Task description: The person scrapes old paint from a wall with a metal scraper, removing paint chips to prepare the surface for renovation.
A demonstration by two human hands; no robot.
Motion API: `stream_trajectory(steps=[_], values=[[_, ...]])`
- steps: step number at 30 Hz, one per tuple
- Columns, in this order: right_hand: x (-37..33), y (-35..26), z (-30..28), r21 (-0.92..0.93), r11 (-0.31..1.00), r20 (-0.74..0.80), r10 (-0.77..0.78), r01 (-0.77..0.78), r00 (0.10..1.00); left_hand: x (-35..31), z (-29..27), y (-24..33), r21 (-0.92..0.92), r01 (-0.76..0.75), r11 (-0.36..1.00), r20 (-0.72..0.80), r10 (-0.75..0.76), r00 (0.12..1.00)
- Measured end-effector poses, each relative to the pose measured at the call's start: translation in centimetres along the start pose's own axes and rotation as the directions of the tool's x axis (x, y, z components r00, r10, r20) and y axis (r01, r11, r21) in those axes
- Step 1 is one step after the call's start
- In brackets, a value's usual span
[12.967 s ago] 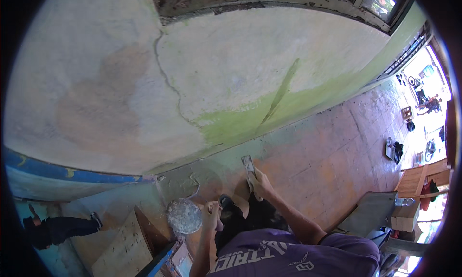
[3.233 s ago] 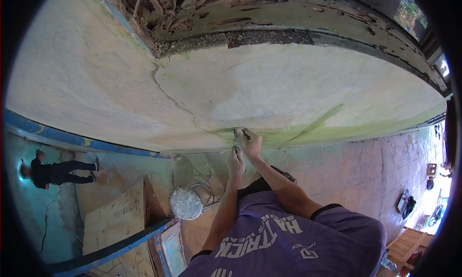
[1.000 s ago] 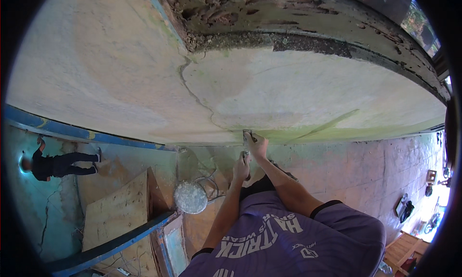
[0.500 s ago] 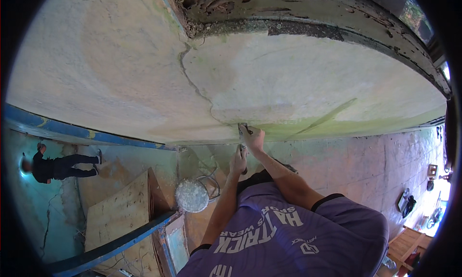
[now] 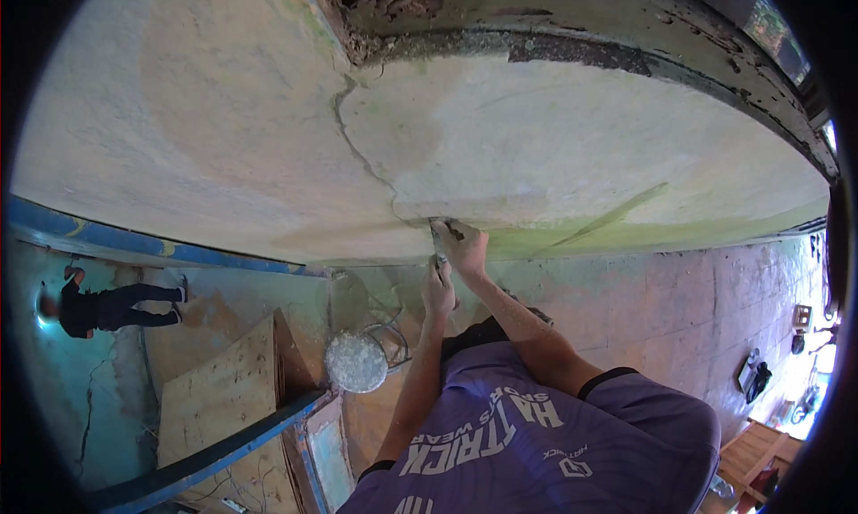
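My right hand (image 5: 468, 251) is closed on a small flat scraper at the pale wall (image 5: 545, 147), beside the lower end of a long crack (image 5: 362, 156). Only a dark bit of this tool shows between the fingers. Just below, my left hand (image 5: 438, 290) is wrapped round the handle of a putty knife (image 5: 439, 243), its narrow greyish blade pointing up toward the wall. The hands are close together, and the blade partly disappears behind my right fingers. Whitish dust or filler marks both hands.
A whitish-crusted bucket (image 5: 357, 362) stands on the floor to the lower left, near a wooden board (image 5: 223, 380) and a blue-edged frame (image 5: 214, 456). Far left, another person (image 5: 112, 308) faces a turquoise wall. Rough damaged wood (image 5: 554, 18) runs along the wall's top.
Both hands have shifted slightly up and to the left along the wall, toward the end of the crack. The tools have moved with them.
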State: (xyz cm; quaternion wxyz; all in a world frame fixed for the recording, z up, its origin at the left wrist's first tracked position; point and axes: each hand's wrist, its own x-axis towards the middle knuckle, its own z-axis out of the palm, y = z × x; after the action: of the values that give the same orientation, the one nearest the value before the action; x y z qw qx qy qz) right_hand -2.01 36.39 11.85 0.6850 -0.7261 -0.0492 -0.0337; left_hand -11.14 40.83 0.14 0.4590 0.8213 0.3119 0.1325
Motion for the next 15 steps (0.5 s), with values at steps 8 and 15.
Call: stream_trajectory(steps=[8, 15], values=[[-1.0, 5.5, -0.2, -0.181, 0.975, 0.114, 0.152, -0.13, 0.982, -0.8, 0.4, -6.0, 0.029, 0.057, 0.998, 0.192, -0.061, 0.98], [0.3, 1.8, -1.8, -0.096, 0.994, 0.063, 0.051, -0.044, 0.997, -0.8, 0.5, 0.0, 0.032, -0.032, 0.999, 0.039, 0.031, 0.999]])
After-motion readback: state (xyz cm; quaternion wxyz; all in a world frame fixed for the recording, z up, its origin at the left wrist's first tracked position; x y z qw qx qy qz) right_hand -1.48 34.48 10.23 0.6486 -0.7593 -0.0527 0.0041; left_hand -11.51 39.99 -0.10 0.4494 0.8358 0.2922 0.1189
